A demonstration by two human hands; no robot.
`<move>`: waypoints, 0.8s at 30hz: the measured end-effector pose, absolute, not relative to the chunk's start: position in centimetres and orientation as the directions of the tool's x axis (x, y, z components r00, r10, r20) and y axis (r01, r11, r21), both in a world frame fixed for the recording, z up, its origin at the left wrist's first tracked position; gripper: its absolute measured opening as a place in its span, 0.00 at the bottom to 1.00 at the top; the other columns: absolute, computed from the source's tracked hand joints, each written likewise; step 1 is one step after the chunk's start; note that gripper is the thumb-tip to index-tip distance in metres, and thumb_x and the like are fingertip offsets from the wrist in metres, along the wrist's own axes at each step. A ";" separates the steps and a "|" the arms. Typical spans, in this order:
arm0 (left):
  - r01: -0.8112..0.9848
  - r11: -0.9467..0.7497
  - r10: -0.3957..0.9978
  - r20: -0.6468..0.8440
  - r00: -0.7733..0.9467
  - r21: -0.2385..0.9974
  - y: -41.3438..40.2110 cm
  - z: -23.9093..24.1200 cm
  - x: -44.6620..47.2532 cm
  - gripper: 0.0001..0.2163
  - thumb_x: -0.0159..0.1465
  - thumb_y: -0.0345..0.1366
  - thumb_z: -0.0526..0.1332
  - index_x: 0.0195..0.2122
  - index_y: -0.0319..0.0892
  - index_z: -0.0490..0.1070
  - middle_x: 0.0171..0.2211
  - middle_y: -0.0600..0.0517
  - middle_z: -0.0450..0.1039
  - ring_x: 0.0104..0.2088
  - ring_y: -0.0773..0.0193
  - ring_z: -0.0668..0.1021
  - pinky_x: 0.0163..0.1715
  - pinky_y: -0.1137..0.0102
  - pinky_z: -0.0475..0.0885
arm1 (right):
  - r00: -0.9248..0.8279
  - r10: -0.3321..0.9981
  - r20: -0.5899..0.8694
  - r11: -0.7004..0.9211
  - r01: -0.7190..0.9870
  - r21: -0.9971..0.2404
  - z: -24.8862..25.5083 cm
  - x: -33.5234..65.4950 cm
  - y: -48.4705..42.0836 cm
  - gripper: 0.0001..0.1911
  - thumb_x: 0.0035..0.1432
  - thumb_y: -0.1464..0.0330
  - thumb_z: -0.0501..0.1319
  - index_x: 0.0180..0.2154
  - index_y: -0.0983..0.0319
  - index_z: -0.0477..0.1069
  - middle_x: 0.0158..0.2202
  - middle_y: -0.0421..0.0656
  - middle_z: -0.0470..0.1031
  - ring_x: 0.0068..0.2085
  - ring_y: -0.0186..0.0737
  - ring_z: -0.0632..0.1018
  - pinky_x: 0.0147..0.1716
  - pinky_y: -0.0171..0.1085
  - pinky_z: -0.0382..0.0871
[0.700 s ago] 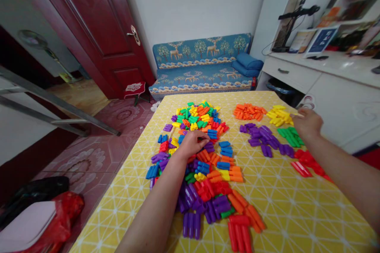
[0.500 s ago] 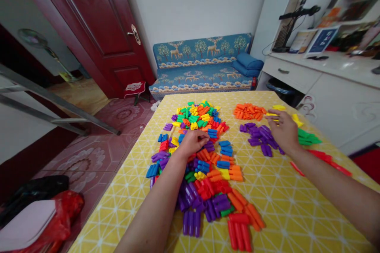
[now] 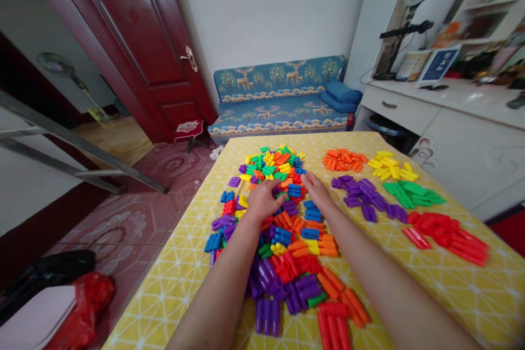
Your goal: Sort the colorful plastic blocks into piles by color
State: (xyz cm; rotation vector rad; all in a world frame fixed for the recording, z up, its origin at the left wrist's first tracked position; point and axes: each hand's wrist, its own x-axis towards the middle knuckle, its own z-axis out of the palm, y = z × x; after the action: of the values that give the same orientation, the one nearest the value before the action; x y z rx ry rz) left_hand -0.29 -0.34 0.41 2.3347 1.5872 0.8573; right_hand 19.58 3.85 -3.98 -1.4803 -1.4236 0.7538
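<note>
A mixed pile of bullet-shaped plastic building blocks (image 3: 283, 236) in several colours spreads over the left and middle of the table. Over its middle, my left hand (image 3: 263, 200) curls its fingers and thumb around a green block (image 3: 281, 195), which is partly hidden. At the pile's right edge is my right hand (image 3: 319, 192), fingers stretched forward beside red and blue blocks; nothing shows in it. Sorted by colour on the right lie orange blocks (image 3: 343, 159), yellow blocks (image 3: 391, 166), purple blocks (image 3: 361, 192), green blocks (image 3: 414, 193) and red blocks (image 3: 449, 232).
A yellow patterned cloth (image 3: 164, 295) covers the table. Beyond its far edge stands a blue sofa (image 3: 274, 109). A white cabinet (image 3: 463, 142) borders the right side. To the left are a metal ladder-like frame (image 3: 82, 142) and a small red stool (image 3: 189, 130).
My right hand has moved left from the yellow blocks to the mixed pile, uncovering the sorted groups. A green block now shows at my left fingertips. The view has shifted slightly.
</note>
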 end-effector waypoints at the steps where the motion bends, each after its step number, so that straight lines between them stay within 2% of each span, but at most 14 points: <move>1: 0.801 -0.404 0.902 0.338 0.268 0.442 -0.3 0.3 -0.3 0.22 0.57 0.43 0.64 0.53 0.45 0.70 0.48 0.46 0.75 0.45 0.54 0.77 0.44 0.64 0.72 | 0.102 0.982 0.157 0.108 0.379 -0.919 -4.0 19.1 3.7 0.31 0.56 0.45 0.53 0.52 0.58 0.68 0.56 0.47 0.70 0.60 0.49 0.67 0.60 0.52 0.56; 6: 0.816 -0.445 0.885 0.318 0.339 0.369 -0.5 0.4 -0.3 0.33 0.54 0.47 0.66 0.60 0.46 0.62 0.53 0.44 0.72 0.50 0.49 0.75 0.49 0.60 0.70 | -0.070 0.981 0.180 0.188 0.142 -0.972 -3.2 17.9 1.6 0.29 0.60 0.46 0.49 0.55 0.54 0.66 0.61 0.41 0.65 0.62 0.42 0.64 0.62 0.48 0.55; 10: 0.790 -0.483 0.870 0.308 0.385 0.377 -0.5 0.5 -0.3 0.40 0.51 0.49 0.68 0.64 0.46 0.56 0.55 0.43 0.69 0.53 0.48 0.73 0.52 0.58 0.68 | -0.137 0.984 0.113 0.114 -0.003 -0.993 -3.0 18.1 0.6 0.26 0.60 0.47 0.51 0.55 0.50 0.67 0.60 0.38 0.66 0.60 0.46 0.66 0.58 0.52 0.62; 14: 0.745 -0.520 0.852 0.317 0.417 0.416 -0.4 0.2 -0.4 0.41 0.50 0.50 0.69 0.64 0.46 0.56 0.57 0.43 0.67 0.55 0.49 0.70 0.55 0.57 0.65 | -0.147 0.987 0.066 0.048 -0.119 -0.992 -2.9 18.2 0.3 0.25 0.60 0.48 0.51 0.53 0.50 0.69 0.58 0.38 0.68 0.59 0.46 0.69 0.55 0.52 0.66; 18: 0.693 -0.532 0.846 0.331 0.418 0.486 -0.2 -0.1 -0.3 0.33 0.52 0.45 0.68 0.59 0.45 0.64 0.56 0.44 0.68 0.54 0.51 0.71 0.55 0.59 0.67 | -0.141 0.989 -0.037 -0.069 -0.228 -0.971 -2.2 18.3 0.1 0.25 0.61 0.48 0.51 0.51 0.55 0.70 0.57 0.42 0.69 0.59 0.45 0.68 0.57 0.47 0.65; 21: 0.662 -0.522 0.853 0.346 0.392 0.538 0.1 -0.2 -0.3 0.23 0.54 0.40 0.67 0.52 0.44 0.71 0.52 0.46 0.71 0.51 0.55 0.74 0.52 0.62 0.69 | -0.247 0.960 -0.134 -0.207 -0.299 -0.932 -1.7 18.4 -0.2 0.27 0.62 0.49 0.49 0.54 0.57 0.67 0.55 0.45 0.72 0.54 0.45 0.74 0.52 0.46 0.70; 24: 0.642 -0.509 0.860 0.380 0.341 0.574 0.4 -0.3 -0.4 0.14 0.55 0.36 0.66 0.44 0.43 0.76 0.45 0.47 0.75 0.46 0.58 0.76 0.49 0.65 0.71 | -0.334 0.928 -0.164 -0.282 -0.347 -0.894 -1.6 18.3 -0.4 0.26 0.62 0.51 0.52 0.55 0.58 0.65 0.50 0.47 0.75 0.49 0.45 0.77 0.48 0.44 0.73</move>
State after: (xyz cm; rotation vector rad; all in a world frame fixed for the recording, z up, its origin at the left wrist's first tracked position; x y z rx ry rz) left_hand -0.41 0.40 -0.29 2.2874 1.3333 0.9477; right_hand 18.34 -0.35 -1.61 -0.9031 -0.9861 1.7645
